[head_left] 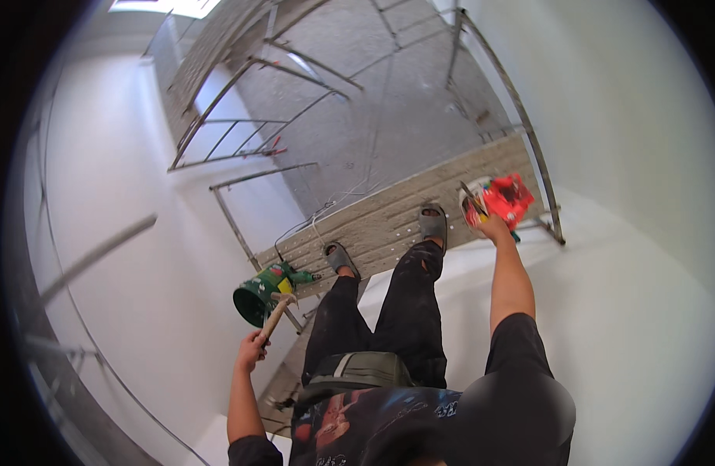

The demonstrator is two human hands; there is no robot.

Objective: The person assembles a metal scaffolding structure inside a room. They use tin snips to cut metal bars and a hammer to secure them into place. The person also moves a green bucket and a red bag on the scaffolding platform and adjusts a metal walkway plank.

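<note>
A hammer (276,317) was already clasped in the left hand (252,349). The right hand (495,228) was at a red bag (511,199), its grip hidden from me, work there seemingly unfinished.

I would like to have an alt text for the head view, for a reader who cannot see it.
The left hand holds a hammer, and the right hand is at a red plastic bag. Below, feet in grey sandals stand on a scaffold platform, with a green bucket near its left end.
</note>
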